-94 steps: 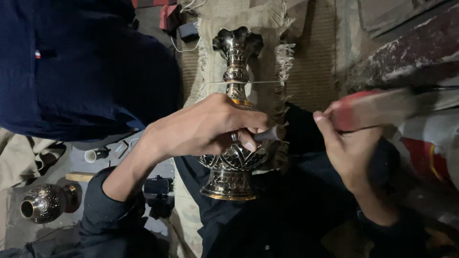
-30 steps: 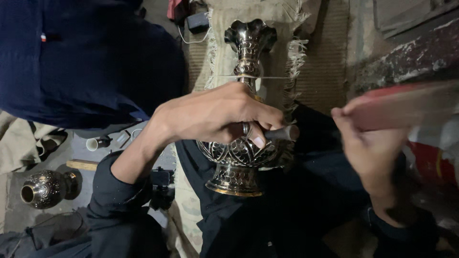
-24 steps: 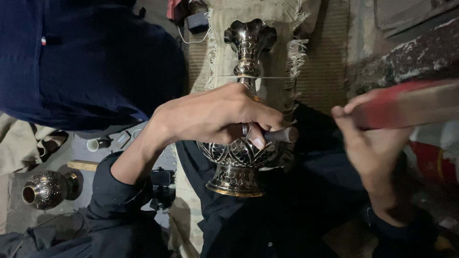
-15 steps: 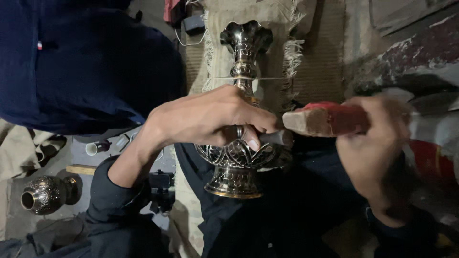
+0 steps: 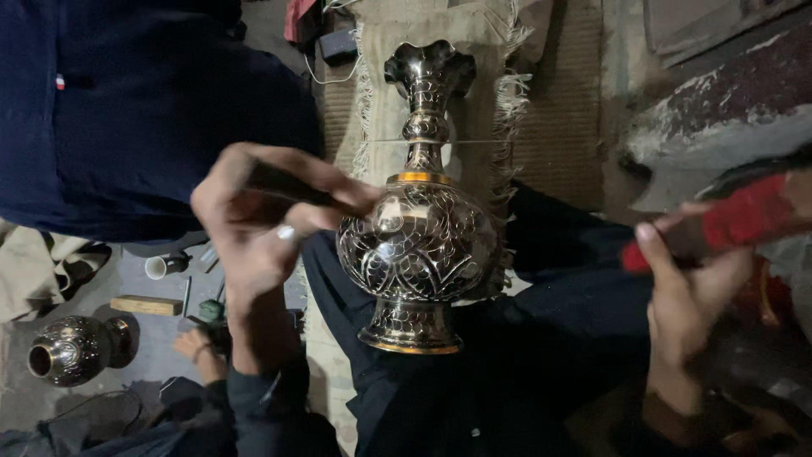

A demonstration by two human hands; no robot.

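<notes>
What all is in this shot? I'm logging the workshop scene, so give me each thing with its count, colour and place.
engraved vase: one, dark metal with silver pattern and gold bands, centre, lying on the lap
small vase: one, dark metal, lower left on the floor
burlap cloth: one, tan, fringed, under the engraved vase's neck
wooden block: one, light brown, left floor
small cup: one, white, left floor
thin tool: one, dark, in the left hand
mallet: one, red, blurred, at right
left hand: holds the thin tool beside the engraved vase
right hand: grips the mallet
</notes>
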